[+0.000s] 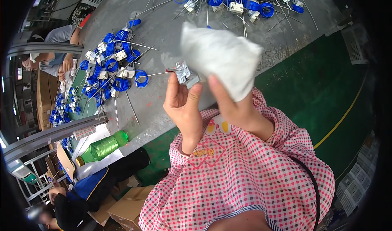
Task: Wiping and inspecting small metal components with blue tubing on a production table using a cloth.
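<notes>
My left hand (182,110) pinches a small silvery metal part (187,74) between thumb and fingers. A thin reddish-tipped piece sticks out of its left side. Just to the right, my right hand (234,108) grips a white cloth or bag-like bundle (222,55), smeared by motion, so I cannot tell which it is. The bundle is raised above the grey table (159,31) and partly covers the fingers of my right hand. Left of my hands lies a heap of blue-coiled parts (110,63) with white blocks and thin metal rods.
Another pile of blue-coiled parts (241,0) lies along the far edge. A green bottle (104,147) rests on its side at the left. Metal rails (45,47) cross there, with two people beyond. Cardboard boxes (130,202) stand on the floor below.
</notes>
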A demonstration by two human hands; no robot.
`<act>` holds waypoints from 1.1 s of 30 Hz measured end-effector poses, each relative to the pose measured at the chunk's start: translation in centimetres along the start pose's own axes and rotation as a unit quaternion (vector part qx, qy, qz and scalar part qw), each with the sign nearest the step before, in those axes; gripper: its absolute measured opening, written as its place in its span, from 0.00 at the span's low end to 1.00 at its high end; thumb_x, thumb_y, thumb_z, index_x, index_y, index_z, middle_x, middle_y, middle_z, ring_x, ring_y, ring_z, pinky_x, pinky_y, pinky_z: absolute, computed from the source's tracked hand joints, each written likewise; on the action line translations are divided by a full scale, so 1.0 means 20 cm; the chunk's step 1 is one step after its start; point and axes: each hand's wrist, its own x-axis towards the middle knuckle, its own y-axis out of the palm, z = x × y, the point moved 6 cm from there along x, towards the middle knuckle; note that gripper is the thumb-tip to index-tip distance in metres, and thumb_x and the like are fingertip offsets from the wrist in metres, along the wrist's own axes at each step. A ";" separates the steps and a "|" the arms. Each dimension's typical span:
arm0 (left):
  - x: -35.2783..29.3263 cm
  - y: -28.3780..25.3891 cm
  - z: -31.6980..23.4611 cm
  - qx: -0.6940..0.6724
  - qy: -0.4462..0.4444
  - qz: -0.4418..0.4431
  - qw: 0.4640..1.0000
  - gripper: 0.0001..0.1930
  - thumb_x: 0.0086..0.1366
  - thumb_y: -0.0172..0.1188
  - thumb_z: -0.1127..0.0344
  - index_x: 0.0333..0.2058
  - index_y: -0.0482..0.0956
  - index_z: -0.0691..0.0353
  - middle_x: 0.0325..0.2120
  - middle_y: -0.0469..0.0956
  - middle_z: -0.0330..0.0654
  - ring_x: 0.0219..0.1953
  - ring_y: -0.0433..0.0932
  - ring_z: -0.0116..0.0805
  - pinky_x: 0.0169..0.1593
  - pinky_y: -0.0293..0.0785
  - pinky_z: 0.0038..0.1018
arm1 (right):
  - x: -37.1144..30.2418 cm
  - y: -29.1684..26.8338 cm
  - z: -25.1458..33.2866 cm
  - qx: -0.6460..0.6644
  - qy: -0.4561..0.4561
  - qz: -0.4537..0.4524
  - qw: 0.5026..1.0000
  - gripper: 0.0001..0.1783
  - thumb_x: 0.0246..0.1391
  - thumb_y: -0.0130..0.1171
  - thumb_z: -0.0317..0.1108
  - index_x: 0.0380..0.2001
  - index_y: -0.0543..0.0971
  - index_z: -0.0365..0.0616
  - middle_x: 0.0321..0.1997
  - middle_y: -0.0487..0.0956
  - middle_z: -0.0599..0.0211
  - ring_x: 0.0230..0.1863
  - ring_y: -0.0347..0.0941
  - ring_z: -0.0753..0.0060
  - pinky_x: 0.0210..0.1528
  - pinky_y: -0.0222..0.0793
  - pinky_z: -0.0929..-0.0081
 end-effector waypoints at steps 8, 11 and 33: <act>0.00 0.00 -0.02 0.004 -0.027 -0.050 0.998 0.24 0.50 0.55 0.80 0.48 0.61 0.76 0.30 0.70 0.38 0.30 0.66 0.20 0.35 0.62 0.14 | -0.08 0.04 -0.01 0.053 0.005 0.032 0.998 0.24 0.46 0.47 0.23 0.49 0.58 0.29 0.51 0.60 0.51 0.54 0.55 0.58 0.55 0.47 0.68; 0.02 -0.01 -0.02 -0.003 -0.021 -0.052 0.998 0.24 0.51 0.54 0.80 0.48 0.60 0.76 0.30 0.70 0.38 0.30 0.66 0.20 0.36 0.62 0.14 | -0.09 0.02 0.00 0.098 0.035 0.043 0.994 0.27 0.46 0.46 0.24 0.51 0.54 0.29 0.51 0.60 0.51 0.52 0.58 0.59 0.53 0.51 0.70; 0.05 -0.01 -0.01 -0.092 -0.002 -0.007 0.996 0.26 0.52 0.57 0.72 0.48 0.60 0.75 0.36 0.70 0.42 0.35 0.68 0.23 0.39 0.64 0.18 | -0.02 -0.08 0.03 -0.018 -0.051 0.039 0.998 0.22 0.43 0.50 0.26 0.45 0.62 0.32 0.46 0.65 0.52 0.49 0.62 0.59 0.52 0.54 0.69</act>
